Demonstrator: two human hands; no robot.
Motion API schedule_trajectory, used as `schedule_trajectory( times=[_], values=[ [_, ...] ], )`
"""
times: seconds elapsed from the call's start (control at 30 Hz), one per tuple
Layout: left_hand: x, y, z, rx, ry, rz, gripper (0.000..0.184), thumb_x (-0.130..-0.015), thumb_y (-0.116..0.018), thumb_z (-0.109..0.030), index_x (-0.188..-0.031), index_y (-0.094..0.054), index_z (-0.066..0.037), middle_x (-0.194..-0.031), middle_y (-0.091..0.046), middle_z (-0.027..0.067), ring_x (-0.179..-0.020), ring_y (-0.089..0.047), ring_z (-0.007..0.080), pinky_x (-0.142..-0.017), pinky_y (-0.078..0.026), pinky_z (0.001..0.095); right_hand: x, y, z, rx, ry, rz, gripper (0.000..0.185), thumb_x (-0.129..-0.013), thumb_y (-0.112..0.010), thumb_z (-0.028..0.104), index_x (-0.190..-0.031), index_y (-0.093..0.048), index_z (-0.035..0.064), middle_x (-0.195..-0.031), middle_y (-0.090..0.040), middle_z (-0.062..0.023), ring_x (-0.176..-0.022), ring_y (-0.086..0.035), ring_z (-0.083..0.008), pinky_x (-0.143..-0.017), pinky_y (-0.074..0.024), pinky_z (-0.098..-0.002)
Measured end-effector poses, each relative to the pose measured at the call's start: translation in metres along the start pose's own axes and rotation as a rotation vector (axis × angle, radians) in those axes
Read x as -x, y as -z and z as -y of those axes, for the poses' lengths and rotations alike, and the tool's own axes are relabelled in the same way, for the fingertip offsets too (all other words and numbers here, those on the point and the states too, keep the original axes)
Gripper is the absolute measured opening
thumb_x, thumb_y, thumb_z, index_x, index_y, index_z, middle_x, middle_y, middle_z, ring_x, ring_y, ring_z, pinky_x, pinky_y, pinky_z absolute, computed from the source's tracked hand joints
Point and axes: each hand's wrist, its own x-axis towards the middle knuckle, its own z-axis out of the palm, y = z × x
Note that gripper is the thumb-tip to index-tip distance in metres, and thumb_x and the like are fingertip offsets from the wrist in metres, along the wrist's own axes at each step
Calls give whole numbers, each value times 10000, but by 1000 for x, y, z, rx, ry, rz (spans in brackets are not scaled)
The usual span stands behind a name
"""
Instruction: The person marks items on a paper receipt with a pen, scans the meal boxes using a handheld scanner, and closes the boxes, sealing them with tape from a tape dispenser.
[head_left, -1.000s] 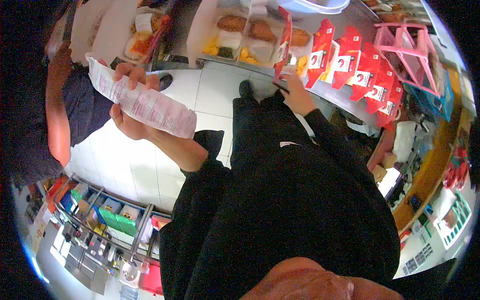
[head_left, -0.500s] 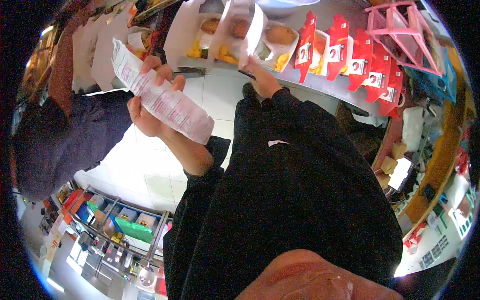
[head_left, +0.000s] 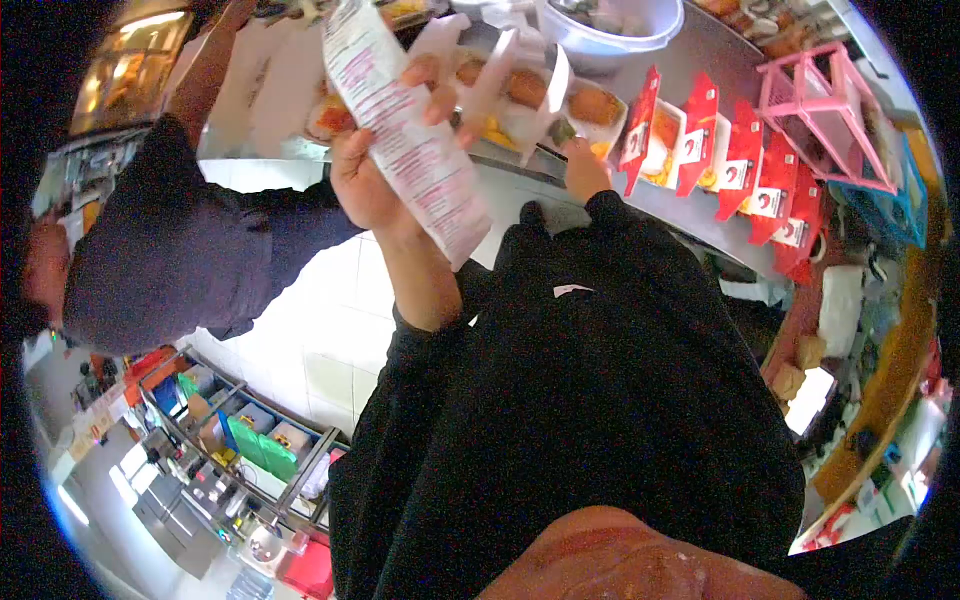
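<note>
Our left hand (head_left: 368,192) grips a long paper (head_left: 400,135) raised before us; our right hand (head_left: 588,172) grasps a dark stick (head_left: 549,153) near food (head_left: 594,103). A loosened left grip could drop the paper.

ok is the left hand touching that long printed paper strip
Touching: the head view shows the left hand gripping the printed paper strip, fingers curled over one edge, thumb at the other.

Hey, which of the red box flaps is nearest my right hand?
The leftmost red flap in the picture, just right of your right hand; the other red flaps stand farther right.
</note>
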Motion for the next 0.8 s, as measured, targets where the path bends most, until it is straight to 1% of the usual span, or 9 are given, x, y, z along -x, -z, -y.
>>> schedule_trajectory(
  times=[0.03,0.1,0.23,0.27,0.37,0.43,0.47,0.73,0.8],
  values=[
    [-1,-6,0,-21,-12,9,656,-732,-460,-207,-1351,-258,-124,-1108,-349,96,-911,-390,213,-765,-359,427,-6,8,4,-8,23,-8,363,-771,-449,44,-1132,-471,74,-1059,-485,-133,-909,-563,-366,-754,-462,-466],
    [-3,-18,2,-7,24,76,623,-733,-465,-203,-1326,-297,-113,-1101,-353,98,-909,-394,213,-766,-367,427,-12,21,10,155,45,178,359,-786,-440,75,-1143,-477,77,-1143,-473,-138,-915,-571,-360,-744,-472,-470],
    [0,-36,3,-84,0,106,594,-743,-468,-203,-1305,-310,-92,-1090,-357,100,-905,-386,205,-769,-365,410,-26,2,-4,182,131,142,363,-821,-420,115,-1180,-465,79,-1279,-400,-168,-940,-568,-375,-776,-462,-476],
    [1,-45,3,-82,-6,31,745,-714,-546,-169,-1356,-177,-82,-1027,-358,71,-862,-387,196,-769,-410,411,-31,4,-3,174,167,135,363,-821,-420,115,-1180,-465,79,-1279,-400,-168,-940,-568,-375,-776,-462,-476],
    [4,-58,-6,-68,-30,75,722,-717,-542,-176,-1339,-192,-63,-1031,-356,72,-874,-389,196,-763,-408,415,-24,27,13,102,123,291,366,-815,-446,131,-1176,-464,77,-1266,-399,-181,-938,-566,-375,-770,-459,-481],
    [3,-63,-6,-85,-35,112,699,-720,-535,-187,-1325,-210,-59,-1033,-354,70,-878,-385,193,-762,-404,418,-17,31,11,154,38,270,363,-806,-459,124,-1167,-470,92,-1225,-430,-172,-934,-567,-375,-760,-463,-472],
    [3,-66,-6,-88,-38,118,696,-721,-532,-190,-1324,-212,-54,-1034,-354,69,-880,-383,192,-762,-401,422,-7,25,6,169,124,51,329,-794,-469,112,-1121,-504,96,-1168,-471,-156,-919,-571,-372,-753,-467,-463],
    [-8,-90,-7,-43,-11,162,638,-732,-509,-196,-1299,-259,-48,-1060,-344,75,-895,-380,199,-764,-377,409,10,9,-21,23,171,-91,302,-765,-502,111,-1058,-563,75,-1068,-538,-146,-904,-549,-368,-720,-455,-460],
    [-8,-99,-4,-164,-26,5,578,-742,-490,-210,-1269,-316,-48,-1094,-339,78,-900,-372,197,-770,-355,391,2,15,-30,8,368,-137,239,-824,-505,154,-1025,-583,51,-913,-605,-126,-795,-592,-318,-687,-459,-412]
  ],
)
